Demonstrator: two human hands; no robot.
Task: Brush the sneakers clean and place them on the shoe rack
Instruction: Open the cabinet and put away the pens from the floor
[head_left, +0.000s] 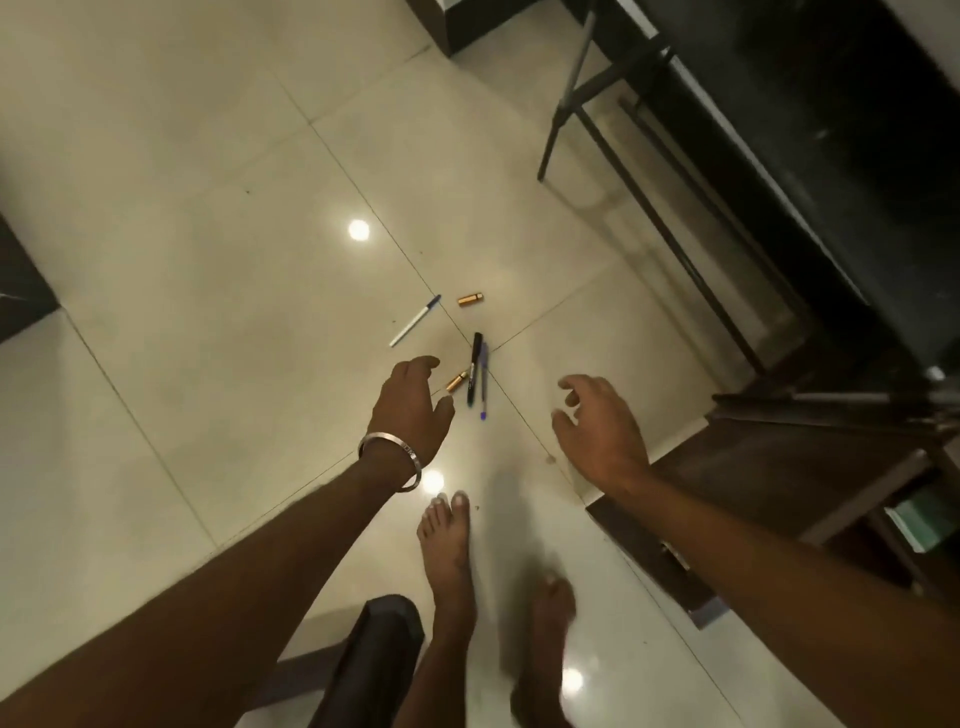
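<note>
Glossy cream tile floor (208, 260), dark furniture at 2 o'clock. No sneakers, brush or rack in sight — just pens (477, 371) and batteries (470, 299) scattered loose, looks dropped. Left hand (410, 405) and right hand (597, 421) hover over them, fingers loosely spread, holding nothing.

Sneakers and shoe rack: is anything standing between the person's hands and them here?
That cannot be judged: no sneakers, brush or shoe rack show in this view. Both the left hand and right hand hang empty over the tiled floor, where pens and batteries lie.
</note>
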